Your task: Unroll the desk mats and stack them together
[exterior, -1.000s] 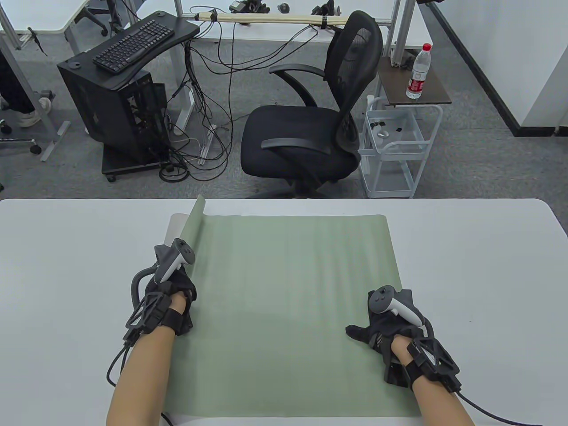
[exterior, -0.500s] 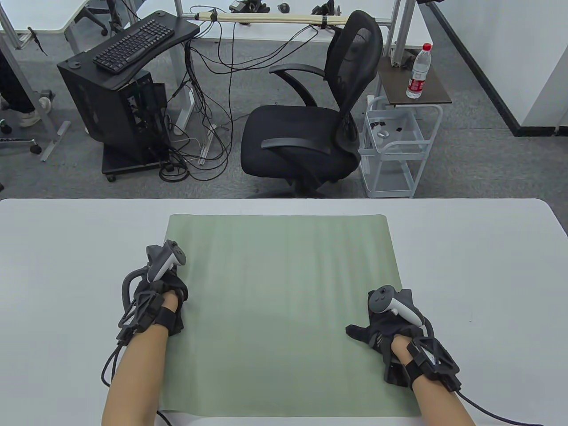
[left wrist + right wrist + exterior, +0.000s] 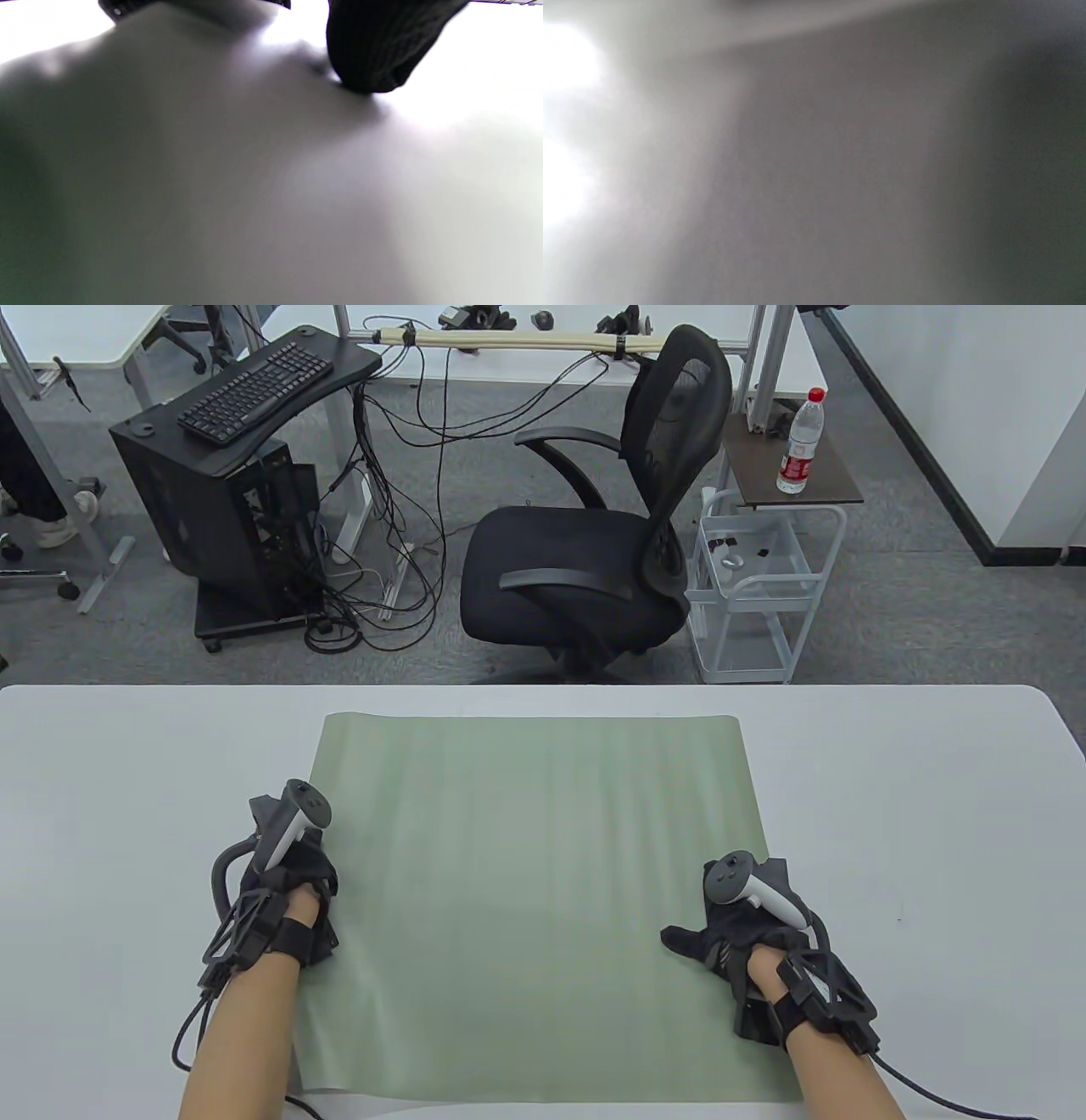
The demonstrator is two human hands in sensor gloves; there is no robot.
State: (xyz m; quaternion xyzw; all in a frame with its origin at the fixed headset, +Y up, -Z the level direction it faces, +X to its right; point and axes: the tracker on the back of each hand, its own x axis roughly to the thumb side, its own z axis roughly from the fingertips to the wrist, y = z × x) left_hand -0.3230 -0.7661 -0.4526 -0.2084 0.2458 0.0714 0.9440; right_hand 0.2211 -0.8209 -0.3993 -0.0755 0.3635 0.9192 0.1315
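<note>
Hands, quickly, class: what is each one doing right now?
Left hand: rests at the green mat's left edge; grip cannot be told.
Right hand: open, flat on the mat.

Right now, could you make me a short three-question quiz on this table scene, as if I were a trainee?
1. True or false: the green mat lies unrolled, flat on the white table.
2. Which hand rests at the mat's right edge? A) left hand B) right hand
3. Fill in: the water bottle stands on a small ____ behind the table.

Key: 1 true; 2 B; 3 cart.
</note>
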